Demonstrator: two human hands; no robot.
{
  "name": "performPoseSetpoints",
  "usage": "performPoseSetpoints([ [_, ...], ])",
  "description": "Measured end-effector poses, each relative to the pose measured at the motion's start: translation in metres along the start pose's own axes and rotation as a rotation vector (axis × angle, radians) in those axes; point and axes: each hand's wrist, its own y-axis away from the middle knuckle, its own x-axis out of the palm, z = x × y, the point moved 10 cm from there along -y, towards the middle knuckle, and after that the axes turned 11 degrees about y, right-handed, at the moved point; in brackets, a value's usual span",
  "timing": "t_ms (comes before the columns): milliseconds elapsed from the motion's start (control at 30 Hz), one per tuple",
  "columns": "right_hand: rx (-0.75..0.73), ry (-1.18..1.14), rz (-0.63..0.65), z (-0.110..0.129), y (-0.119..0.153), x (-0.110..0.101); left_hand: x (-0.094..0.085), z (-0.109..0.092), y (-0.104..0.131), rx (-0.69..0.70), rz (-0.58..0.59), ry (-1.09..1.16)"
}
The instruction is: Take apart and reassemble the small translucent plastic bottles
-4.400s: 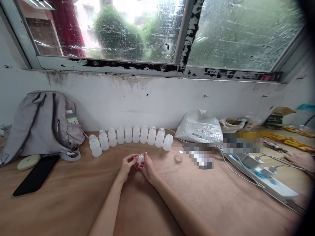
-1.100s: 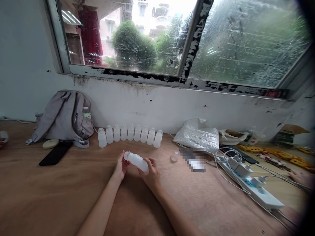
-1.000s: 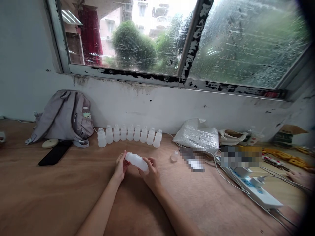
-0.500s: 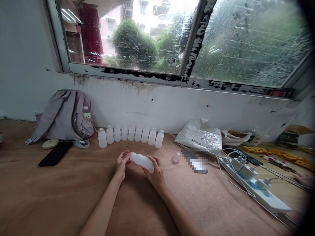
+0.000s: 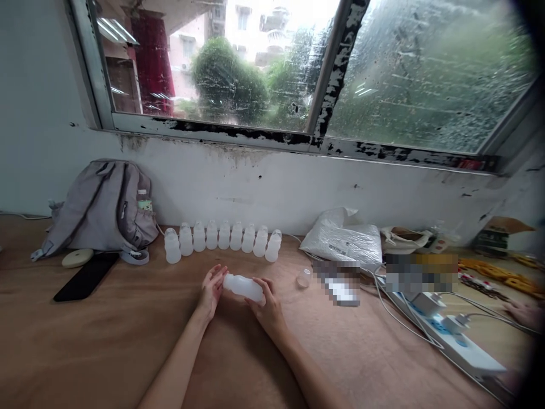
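A translucent white bottle (image 5: 243, 287) is held nearly level above the wooden table. My right hand (image 5: 267, 302) grips its base end at the right. The fingers of my left hand (image 5: 212, 292) are closed round the neck end at the left. Behind my hands, several similar bottles (image 5: 224, 235) stand upright in a slightly curved row near the wall. A small clear cap (image 5: 304, 278) sits on the table to the right of my right hand.
A grey backpack (image 5: 106, 210), black phone (image 5: 85, 277) and round cream object (image 5: 78, 258) lie at the left. On the right are a plastic-wrapped package (image 5: 343, 238), cables and a power strip (image 5: 464, 346). Another person's hand (image 5: 523, 313) shows at the right edge.
The view has shifted slightly. The held bottle is a little more level, and both hands keep hold of it.
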Motion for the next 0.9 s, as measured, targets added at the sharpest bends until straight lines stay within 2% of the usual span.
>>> performPoseSetpoints([
  [133, 0.032, -0.025, 0.017, 0.002, -0.001, -0.001, -0.002, 0.003, 0.005, -0.003, -0.046, -0.114],
  [200, 0.163, -0.108, 0.099, -0.007, 0.0, 0.006, 0.003, 0.0, 0.01, -0.011, -0.011, -0.105],
  [267, 0.406, -0.284, 0.284, -0.024, 0.009, 0.025, 0.011, -0.003, 0.015, -0.018, 0.06, -0.079],
  [367, 0.8, -0.622, 0.678, -0.033, 0.041, 0.062, 0.025, -0.005, 0.022, -0.042, 0.176, -0.048],
  [433, 0.903, -0.751, 0.853, -0.025, 0.054, 0.071, 0.03, -0.004, 0.023, -0.049, 0.216, -0.028],
  [467, 0.889, -0.767, 0.875, -0.022, 0.054, 0.07, 0.03, -0.003, 0.023, -0.046, 0.213, -0.01],
  [533, 0.77, -0.692, 0.767, -0.019, 0.041, 0.06, 0.026, 0.001, 0.02, -0.043, 0.152, 0.045],
  [600, 0.556, -0.479, 0.554, -0.012, 0.022, 0.039, 0.02, 0.009, 0.02, -0.094, 0.073, 0.108],
  [667, 0.28, -0.201, 0.353, 0.009, 0.009, 0.016, 0.02, 0.019, 0.023, -0.176, 0.032, 0.156],
  [733, 0.046, 0.027, 0.23, 0.036, 0.007, 0.003, 0.02, 0.021, 0.028, -0.209, -0.007, 0.181],
  [767, -0.021, 0.092, 0.194, 0.045, 0.009, 0.0, 0.019, 0.018, 0.031, -0.198, -0.037, 0.184],
  [833, -0.057, 0.111, 0.171, 0.054, 0.012, -0.001, 0.018, 0.011, 0.035, -0.143, -0.081, 0.166],
  [900, -0.007, -0.006, 0.217, 0.054, 0.015, 0.005, 0.019, 0.004, 0.037, -0.091, -0.08, 0.138],
])
